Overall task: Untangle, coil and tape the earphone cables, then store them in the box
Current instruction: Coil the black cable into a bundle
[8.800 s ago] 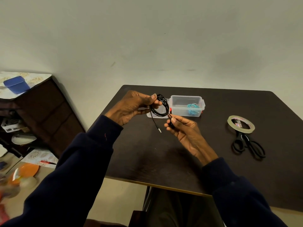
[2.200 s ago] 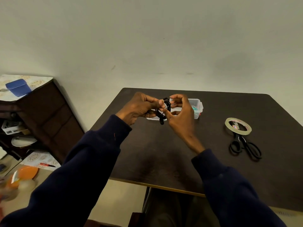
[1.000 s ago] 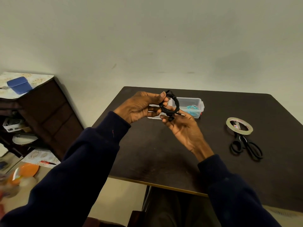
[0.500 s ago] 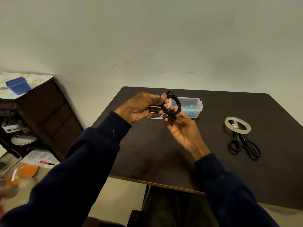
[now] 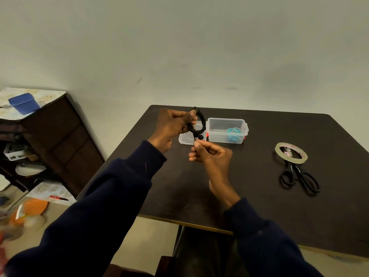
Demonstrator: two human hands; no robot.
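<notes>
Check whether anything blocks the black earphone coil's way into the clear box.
Nothing visible does. The left hand holds the black earphone coil just left of the clear box, which stands open, its lid lying beside it. A teal coil lies inside.

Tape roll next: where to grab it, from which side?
Pinch the tape roll across its far rim, one finger in the hole, thumb outside, coming from above. It lies flat on the table, and the scissors run their blades under its near edge.
</notes>
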